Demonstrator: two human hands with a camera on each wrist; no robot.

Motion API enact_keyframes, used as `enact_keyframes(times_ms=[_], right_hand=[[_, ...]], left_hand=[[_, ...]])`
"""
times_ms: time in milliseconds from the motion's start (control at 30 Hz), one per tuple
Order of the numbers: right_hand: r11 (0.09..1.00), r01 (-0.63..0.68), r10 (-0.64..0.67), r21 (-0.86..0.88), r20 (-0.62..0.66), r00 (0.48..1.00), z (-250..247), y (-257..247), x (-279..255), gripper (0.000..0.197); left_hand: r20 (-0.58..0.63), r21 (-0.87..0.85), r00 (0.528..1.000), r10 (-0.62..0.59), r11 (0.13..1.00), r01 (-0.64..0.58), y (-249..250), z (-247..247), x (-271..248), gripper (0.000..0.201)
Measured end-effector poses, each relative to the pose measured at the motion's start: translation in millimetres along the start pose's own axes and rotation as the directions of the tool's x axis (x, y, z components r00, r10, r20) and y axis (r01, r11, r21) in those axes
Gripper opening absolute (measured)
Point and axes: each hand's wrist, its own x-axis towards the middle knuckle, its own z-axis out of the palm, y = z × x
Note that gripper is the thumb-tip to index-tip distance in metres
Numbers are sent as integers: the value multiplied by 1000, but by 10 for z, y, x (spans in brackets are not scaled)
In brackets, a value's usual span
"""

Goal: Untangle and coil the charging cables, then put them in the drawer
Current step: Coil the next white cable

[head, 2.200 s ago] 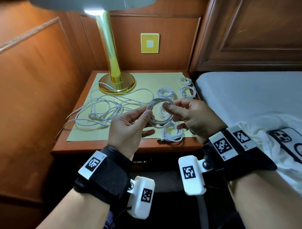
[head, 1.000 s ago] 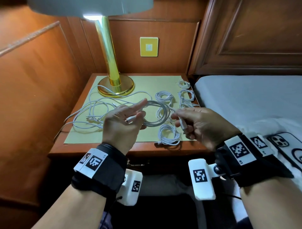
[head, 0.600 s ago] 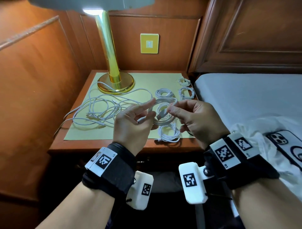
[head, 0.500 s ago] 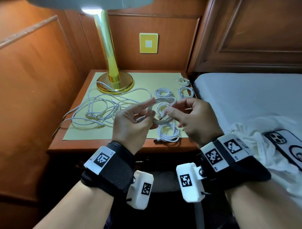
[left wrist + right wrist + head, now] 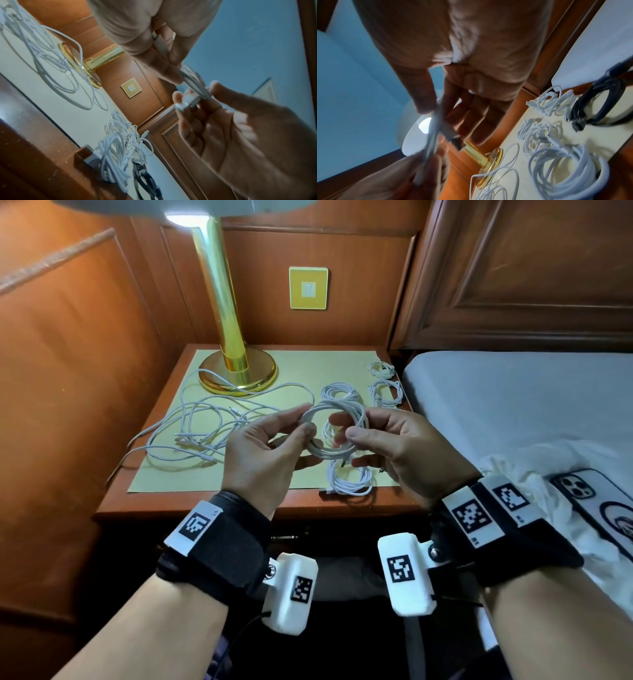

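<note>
Both hands pinched the coiled white cable between them, left hand on its near-left rim, right hand on the opposite rim.

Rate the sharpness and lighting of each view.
Head view: sharp, warm light, glare under the lamp, wide-angle bend at the edges. Left wrist view: the coil is fairly sharp, the right hand smeared. Right wrist view: the left hand is backlit and dark, the near coil blurred.

Head downward; 2 wrists upward, close
</note>
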Motion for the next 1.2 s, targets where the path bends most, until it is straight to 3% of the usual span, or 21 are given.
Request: enact_keyframes(times_ms=[133, 300, 400, 500, 600, 667, 733, 833, 900, 1000, 1200], right_hand=[[999, 7, -3, -42, 96, 995, -59, -25, -66, 32], [967, 25, -11, -253, 59, 998, -73, -32, -129, 24], [904, -46, 22, -425, -63, 998, -92, 45, -139, 24], [845, -146, 44, -514, -206, 978, -79, 113, -119, 28], [847, -188, 47, -497, -282, 958, -76, 118, -104, 32], [875, -191, 58, -445, -295, 954, -75, 129, -101, 31], [887, -188, 59, -423, -298, 953, -84, 139, -106, 28], [917, -152, 53, -368, -267, 962, -92, 114, -121, 21], [942, -115, 41, -316, -232, 972, -80, 96, -129, 21], [951, -88, 23, -295, -219, 976, -61, 96, -129, 23], [971, -100, 52, -216, -218, 975, -77, 110, -96, 23]], left_hand=[[45, -44, 997, -60, 997, 62, 11, -70, 36, 20], [152, 20, 983, -101, 995, 99, -23, -137, 36, 20], [222, 100, 970, -100, 992, 80, -57, -130, 24, 17], [254, 251, 965, 60, 960, -126, -91, -64, -23, 17], [379, 382, 876, 299, 811, -442, -76, -1, -76, 20], [402, 402, 846, 349, 764, -506, -83, 2, -63, 20], [367, 419, 873, 320, 782, -462, -106, -9, -35, 20], [193, 356, 964, 185, 902, -244, -134, -1, -19, 20], [88, 269, 993, 81, 958, -102, -115, 11, -20, 19], [48, 144, 998, -39, 989, 32, -101, 19, -21, 11], [65, 49, 989, -132, 990, 129, -82, 21, -25, 7]])
